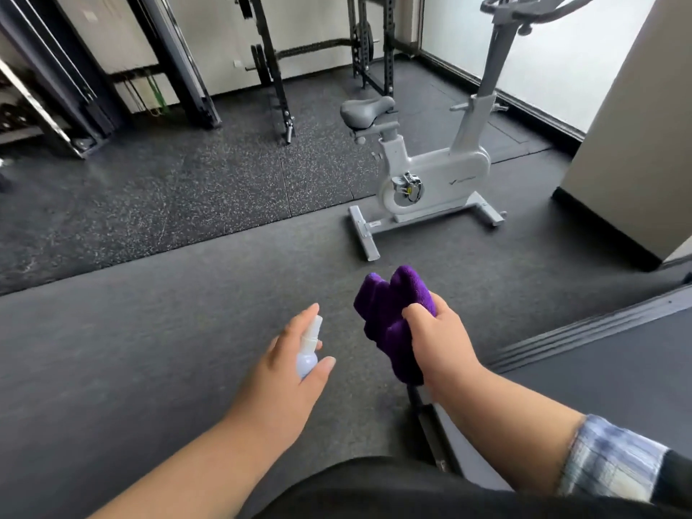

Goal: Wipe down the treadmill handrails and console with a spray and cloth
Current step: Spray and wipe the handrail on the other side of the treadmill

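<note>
- Your left hand (288, 354) is wrapped around a small pale spray bottle (309, 350); the index finger lies along its nozzle and the thumb presses its rounded body from the near side.
- Your right hand (440, 340) is closed on a bunched purple cloth (389, 312), which bulges out above the knuckles and hangs down past the palm.
- The cloth sits just to the right of the bottle, apart from it, with bare floor (149, 350) showing between your two hands.
- The treadmill deck (606, 368) lies to the right of your right hand, its ribbed side rail (584, 327) running diagonally just beyond your right wrist. No handrail or console shows in this view.
- A grey exercise bike (430, 174) stands on the floor well ahead of your right hand.
- A black weight rack (269, 69) stands far ahead of your left hand, against the wall.
- A plaid sleeve (610, 455) is rolled up on your right forearm.
</note>
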### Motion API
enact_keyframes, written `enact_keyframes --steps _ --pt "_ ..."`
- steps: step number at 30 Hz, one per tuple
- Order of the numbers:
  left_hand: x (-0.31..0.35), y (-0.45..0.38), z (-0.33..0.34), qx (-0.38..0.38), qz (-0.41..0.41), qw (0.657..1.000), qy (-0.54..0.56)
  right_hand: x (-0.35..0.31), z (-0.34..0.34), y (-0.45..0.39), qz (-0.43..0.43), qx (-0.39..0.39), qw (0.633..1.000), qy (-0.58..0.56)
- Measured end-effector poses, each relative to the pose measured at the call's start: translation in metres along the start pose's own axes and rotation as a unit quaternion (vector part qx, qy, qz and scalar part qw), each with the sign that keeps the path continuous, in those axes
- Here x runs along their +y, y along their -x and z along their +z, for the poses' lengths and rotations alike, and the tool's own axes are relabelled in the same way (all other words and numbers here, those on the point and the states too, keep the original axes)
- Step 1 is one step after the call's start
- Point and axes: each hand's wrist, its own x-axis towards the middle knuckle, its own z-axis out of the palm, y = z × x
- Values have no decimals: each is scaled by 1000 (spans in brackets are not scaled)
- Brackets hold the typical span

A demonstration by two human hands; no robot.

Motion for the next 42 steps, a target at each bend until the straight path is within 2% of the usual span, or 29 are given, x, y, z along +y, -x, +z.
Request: enact_keyframes --steps 6,11,14,22,26,33,38,42 --pt "11 -162 8 -5 43 999 -2 -64 -1 -121 -26 52 998 -18" --pt "-7 -275 23 -39 76 996 13 -90 -2 -208 -17 103 994 7" --pt "-18 -356 27 -58 111 992 21 -110 6 -263 -16 125 992 -26" --pt "-24 -579 20 -136 241 961 11 -171 35 -400 -43 235 969 -56" --pt "-5 -653 42 -182 304 935 11 -184 26 -443 -38 300 952 -48" --pt "51 -737 117 -263 356 896 19 -196 -45 -508 -28 383 919 -85" --pt "126 -806 185 -267 395 878 41 -220 -132 -559 -33 381 918 -106" --pt "209 -848 251 -261 426 864 64 -256 -219 -593 -53 424 899 -100"
